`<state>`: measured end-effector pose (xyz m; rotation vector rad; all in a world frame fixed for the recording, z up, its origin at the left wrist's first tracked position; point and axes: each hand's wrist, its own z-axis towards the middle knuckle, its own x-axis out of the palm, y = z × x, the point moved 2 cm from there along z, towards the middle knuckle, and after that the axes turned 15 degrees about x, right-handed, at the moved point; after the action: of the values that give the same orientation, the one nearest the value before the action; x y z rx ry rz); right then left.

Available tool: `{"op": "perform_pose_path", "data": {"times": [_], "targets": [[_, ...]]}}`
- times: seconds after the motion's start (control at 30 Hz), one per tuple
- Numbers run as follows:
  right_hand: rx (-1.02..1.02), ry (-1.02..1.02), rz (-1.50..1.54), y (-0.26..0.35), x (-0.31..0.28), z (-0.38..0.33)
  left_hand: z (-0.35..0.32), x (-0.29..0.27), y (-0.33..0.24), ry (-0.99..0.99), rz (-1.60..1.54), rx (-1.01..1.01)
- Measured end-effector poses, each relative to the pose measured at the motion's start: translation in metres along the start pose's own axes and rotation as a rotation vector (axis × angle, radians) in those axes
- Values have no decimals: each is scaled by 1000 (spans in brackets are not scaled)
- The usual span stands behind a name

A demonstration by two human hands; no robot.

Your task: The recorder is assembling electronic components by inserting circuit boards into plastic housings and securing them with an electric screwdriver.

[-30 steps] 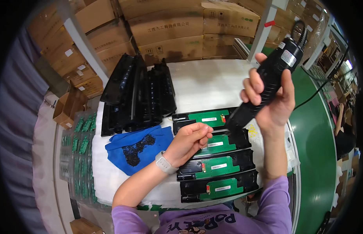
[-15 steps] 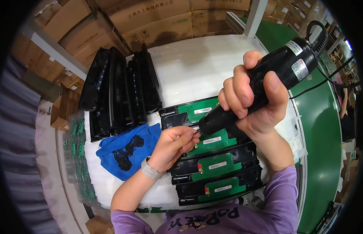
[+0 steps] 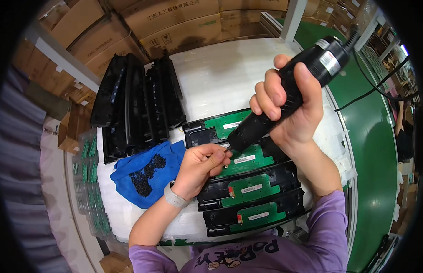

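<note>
My right hand [image 3: 293, 125] is wrapped round a black corded electric screwdriver [image 3: 251, 133], tilted down to the left. Its tip reaches the fingers of my left hand [image 3: 198, 164], pinched together at the bit. Whatever they hold there is too small and hidden to make out. Beneath both hands lies a row of long black plastic housings [image 3: 216, 224], each bearing a green circuit board [image 3: 248, 190] with a white label. The screwdriver partly covers the upper boards. Left of my left hand, a blue cloth [image 3: 122, 177] carries a pile of tiny black screws [image 3: 142, 183].
More black housings [image 3: 134, 104] are stacked at the far left of the white table surface [image 3: 211, 73]. Clear trays of small green boards [image 3: 91, 182] stand along the left edge. Cardboard boxes [image 3: 175, 27] line the back. The screwdriver's cable [image 3: 357, 101] runs off right.
The screwdriver and my right hand have shifted left and slightly down at the back end. My left hand has moved a little left, still pinched at the tip.
</note>
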<state>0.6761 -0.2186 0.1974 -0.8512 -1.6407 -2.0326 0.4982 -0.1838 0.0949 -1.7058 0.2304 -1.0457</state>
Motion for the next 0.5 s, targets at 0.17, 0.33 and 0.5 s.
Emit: {"op": "perform_pose_path", "data": {"times": [0.17, 0.33, 0.5], "targets": [[-36, 75, -340, 0, -17, 16, 14, -15, -12, -164, -29, 199], [4, 60, -422, -10, -22, 22, 15, -12, -25, -231, 142, 231], [3, 66, -480, -17, -25, 24, 17, -20, -22, -203, 150, 193]]}}
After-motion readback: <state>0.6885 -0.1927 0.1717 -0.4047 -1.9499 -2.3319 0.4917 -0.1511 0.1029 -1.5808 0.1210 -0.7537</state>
